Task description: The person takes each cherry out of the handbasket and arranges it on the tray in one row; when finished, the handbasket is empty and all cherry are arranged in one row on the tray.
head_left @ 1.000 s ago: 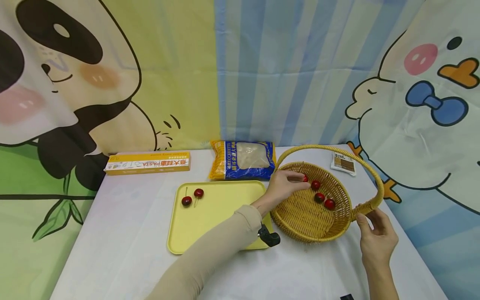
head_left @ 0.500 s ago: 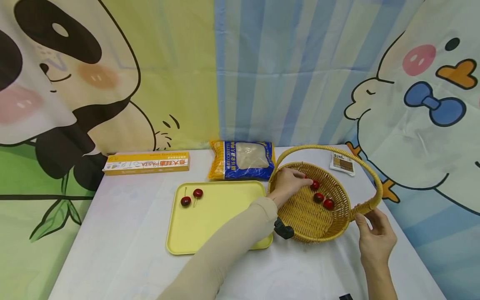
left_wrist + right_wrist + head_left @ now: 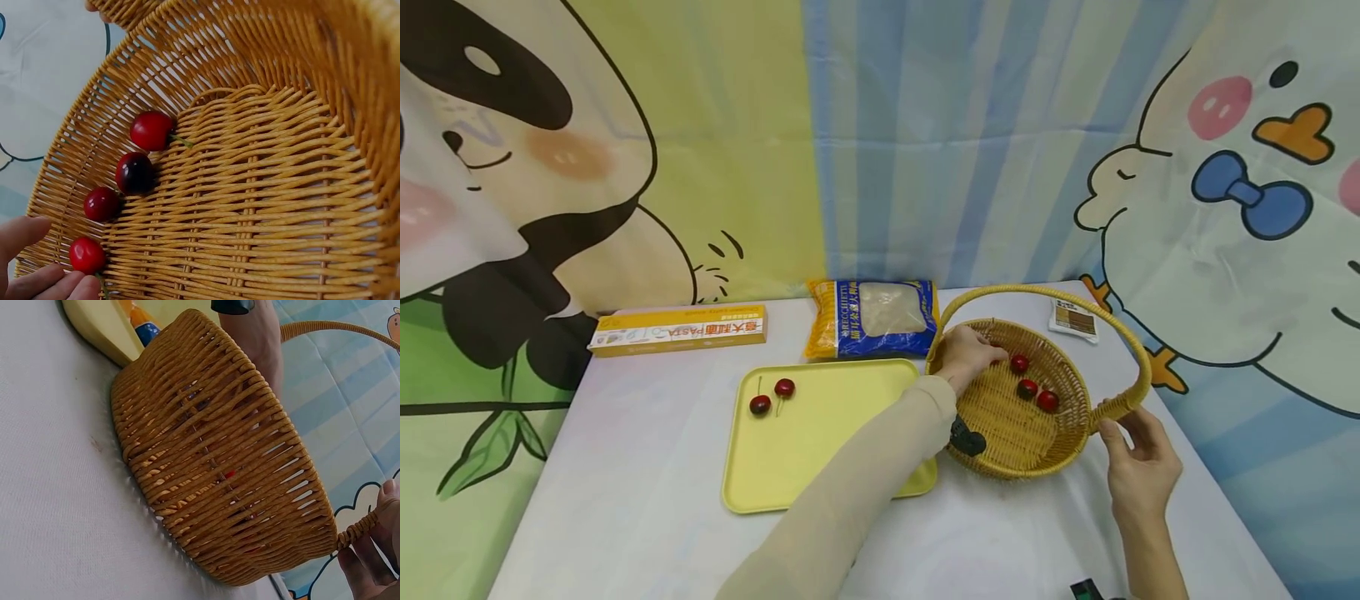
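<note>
A wicker basket (image 3: 1000,417) with a hoop handle (image 3: 1037,291) stands on the white table. Three red cherries (image 3: 1027,388) show inside it in the head view. My left hand (image 3: 972,354) reaches in over the rim. The left wrist view shows a fourth cherry (image 3: 86,255) touching my left fingertips (image 3: 59,284), with the thumb apart from it; three other cherries (image 3: 134,173) lie in a row beyond. My right hand (image 3: 1131,462) pinches the handle's near end (image 3: 1112,408), and its fingers (image 3: 369,562) are seen round that end (image 3: 355,532) in the right wrist view.
A yellow tray (image 3: 827,442) left of the basket carries two cherries (image 3: 772,397). Behind it lie a long pasta box (image 3: 677,329) and a blue-and-yellow pasta bag (image 3: 872,318). A small packet (image 3: 1072,319) sits beyond the basket. A cartoon backdrop hangs close behind the table.
My left hand has reached a little further into the basket and now covers the cherry that showed by its fingertips. My right hand has stayed on the handle's end.
</note>
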Demonstrator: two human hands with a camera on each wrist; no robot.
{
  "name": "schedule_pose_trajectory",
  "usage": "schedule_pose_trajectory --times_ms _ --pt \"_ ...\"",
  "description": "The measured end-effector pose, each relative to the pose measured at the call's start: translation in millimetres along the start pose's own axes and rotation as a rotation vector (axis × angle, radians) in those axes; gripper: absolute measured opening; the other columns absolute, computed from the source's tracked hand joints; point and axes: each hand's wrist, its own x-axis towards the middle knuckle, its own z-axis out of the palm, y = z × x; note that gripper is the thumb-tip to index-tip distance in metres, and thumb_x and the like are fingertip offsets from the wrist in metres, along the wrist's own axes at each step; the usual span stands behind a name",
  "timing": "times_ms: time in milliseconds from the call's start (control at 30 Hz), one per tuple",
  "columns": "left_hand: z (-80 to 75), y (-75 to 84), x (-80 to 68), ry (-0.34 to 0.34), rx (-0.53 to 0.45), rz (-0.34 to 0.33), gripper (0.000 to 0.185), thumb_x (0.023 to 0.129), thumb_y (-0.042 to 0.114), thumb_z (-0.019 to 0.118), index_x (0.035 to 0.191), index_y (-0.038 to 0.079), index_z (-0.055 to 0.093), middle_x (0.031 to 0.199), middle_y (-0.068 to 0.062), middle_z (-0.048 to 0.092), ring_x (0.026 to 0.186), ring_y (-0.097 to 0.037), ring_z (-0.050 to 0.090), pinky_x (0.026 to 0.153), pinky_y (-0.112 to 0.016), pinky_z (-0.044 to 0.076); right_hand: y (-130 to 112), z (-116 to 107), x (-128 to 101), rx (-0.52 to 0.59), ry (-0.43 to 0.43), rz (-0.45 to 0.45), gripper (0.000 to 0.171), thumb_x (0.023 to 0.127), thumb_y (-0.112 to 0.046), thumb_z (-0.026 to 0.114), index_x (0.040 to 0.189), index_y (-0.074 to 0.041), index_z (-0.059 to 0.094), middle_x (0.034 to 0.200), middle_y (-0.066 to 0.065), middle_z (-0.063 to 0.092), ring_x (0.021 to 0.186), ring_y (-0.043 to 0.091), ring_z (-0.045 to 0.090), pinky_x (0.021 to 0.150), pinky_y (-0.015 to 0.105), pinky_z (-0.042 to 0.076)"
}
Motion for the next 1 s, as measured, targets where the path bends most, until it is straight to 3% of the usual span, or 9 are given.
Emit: schedule_pose_trajectory --times_ms 300,500,767,1000 --pt "6.5 -6.1 10.8 0.025 0.024 -0.017 0.058 0.084 0.014 0.089 0.050 0.018 0.041 0.044 0.003 0.034 0.042 -0.014 0.033 0.047 -0.031 0.035 3 -1 -1 0.019 -0.009 -0.012 0.042 0.092 0.019 0.066 0.133 0.013 0.062 0.118 0.005 0.072 0.115 0.017 0.065 0.093 0.017 0.056" --pt "11.2 -4.5 17.8 0.070 0.079 -0.021 0.054 0.081 0.015 0.091 0.055 0.017 0.044 0.049 0.002 0.039 0.049 -0.016 0.040 0.051 -0.031 0.037 4 -2 1 0.020 -0.019 -0.023 0.042 0.091 0.020 0.065 0.133 0.014 0.061 0.117 0.004 0.072 0.115 0.016 0.065 0.093 0.018 0.057" --pt "16.2 -4.0 22.9 0.096 0.098 0.015 0.035 0.080 0.011 0.092 0.065 0.012 0.060 0.066 -0.004 0.061 0.062 -0.016 0.049 0.058 -0.031 0.042 3 1 -2 0.016 0.001 0.001 0.042 0.092 0.018 0.066 0.134 0.013 0.062 0.118 0.005 0.071 0.116 0.017 0.065 0.095 0.019 0.056" --pt "22.1 -0.3 21.8 0.146 0.155 0.030 0.025 0.078 0.017 0.094 0.073 0.009 0.071 0.081 -0.007 0.069 0.065 -0.018 0.061 0.060 -0.033 0.049 3 2 -2 -0.005 0.014 0.007 0.042 0.092 0.016 0.067 0.133 0.011 0.063 0.117 0.004 0.071 0.116 0.017 0.065 0.095 0.017 0.055"
